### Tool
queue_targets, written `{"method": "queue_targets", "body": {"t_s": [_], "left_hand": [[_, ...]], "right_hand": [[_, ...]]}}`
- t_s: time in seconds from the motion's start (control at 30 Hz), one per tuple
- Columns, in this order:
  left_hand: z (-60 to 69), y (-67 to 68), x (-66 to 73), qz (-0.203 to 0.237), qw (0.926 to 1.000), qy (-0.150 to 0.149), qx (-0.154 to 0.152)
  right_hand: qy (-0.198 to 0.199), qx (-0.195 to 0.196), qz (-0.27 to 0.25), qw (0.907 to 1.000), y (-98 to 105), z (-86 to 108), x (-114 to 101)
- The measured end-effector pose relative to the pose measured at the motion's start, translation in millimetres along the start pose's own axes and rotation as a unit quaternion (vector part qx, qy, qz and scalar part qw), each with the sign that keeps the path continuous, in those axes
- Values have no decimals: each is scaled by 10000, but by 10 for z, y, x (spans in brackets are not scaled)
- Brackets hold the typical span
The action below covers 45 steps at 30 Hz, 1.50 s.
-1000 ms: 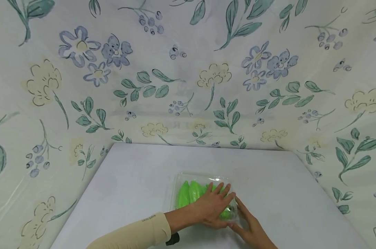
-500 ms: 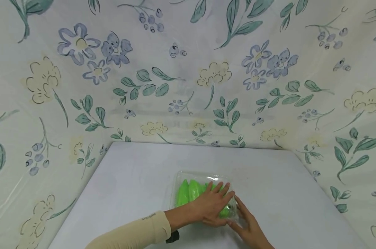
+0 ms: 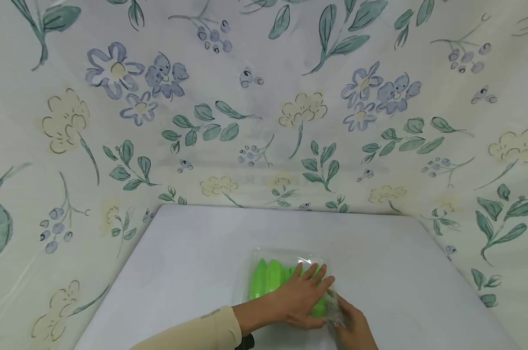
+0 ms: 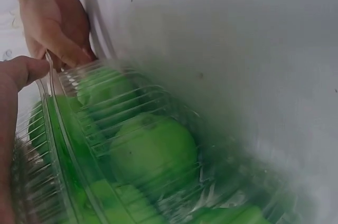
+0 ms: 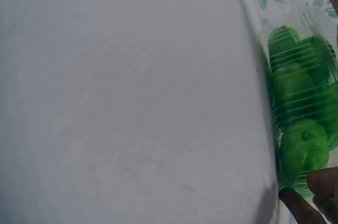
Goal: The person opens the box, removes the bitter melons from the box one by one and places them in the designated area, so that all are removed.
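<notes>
Fingers (image 3: 326,284) spread, the left hand (image 3: 300,297) rests on a rectangular, clear plastic box (image 3: 290,253) of green produce (image 3: 273,278); the right hand (image 3: 356,324) pinches its right edge. Overpressing could crack it.

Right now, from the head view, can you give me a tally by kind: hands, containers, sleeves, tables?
Left hand and right hand: 2
Clear ribbed plastic container: 1
Beige sleeve: 1
White table: 1
Total: 5
Green pieces inside: partly hidden, not counted.

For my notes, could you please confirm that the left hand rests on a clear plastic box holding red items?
Not quite: the items are green, not red, as the head view shows; the left hand does rest on the clear plastic box.
</notes>
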State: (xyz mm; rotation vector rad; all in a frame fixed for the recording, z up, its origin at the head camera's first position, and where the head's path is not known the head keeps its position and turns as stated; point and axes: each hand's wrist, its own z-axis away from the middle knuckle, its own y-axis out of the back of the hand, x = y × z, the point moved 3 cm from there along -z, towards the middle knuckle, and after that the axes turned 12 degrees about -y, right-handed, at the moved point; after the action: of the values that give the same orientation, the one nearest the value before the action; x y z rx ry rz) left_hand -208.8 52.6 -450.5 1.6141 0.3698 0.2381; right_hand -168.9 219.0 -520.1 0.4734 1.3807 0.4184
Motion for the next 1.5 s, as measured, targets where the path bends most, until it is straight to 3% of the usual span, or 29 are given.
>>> {"method": "queue_targets", "body": {"t_s": [0.23,0.47,0.73,0.97,1.07,1.5], "left_hand": [[-21,49,-38,22,10000,-14,25],[-22,69,-52,90,10000,23,4],[-28,77,-51,168,9998,22,-95],[-23,68,-32,211,9995,131,-204],[-18,74,-41,165,9996,158,-189],[-17,157,-69,303,9994,167,25]], "right_hand": [[-66,-109,-142,9998,26,-19,-49],[92,-119,57,9999,53,-36,-57],[65,-86,37,9999,197,2,-102],[1145,657,258,9909,343,68,-196],[1403,841,374,9858,379,78,-248],[1875,663,545,9785,405,135,-371]]}}
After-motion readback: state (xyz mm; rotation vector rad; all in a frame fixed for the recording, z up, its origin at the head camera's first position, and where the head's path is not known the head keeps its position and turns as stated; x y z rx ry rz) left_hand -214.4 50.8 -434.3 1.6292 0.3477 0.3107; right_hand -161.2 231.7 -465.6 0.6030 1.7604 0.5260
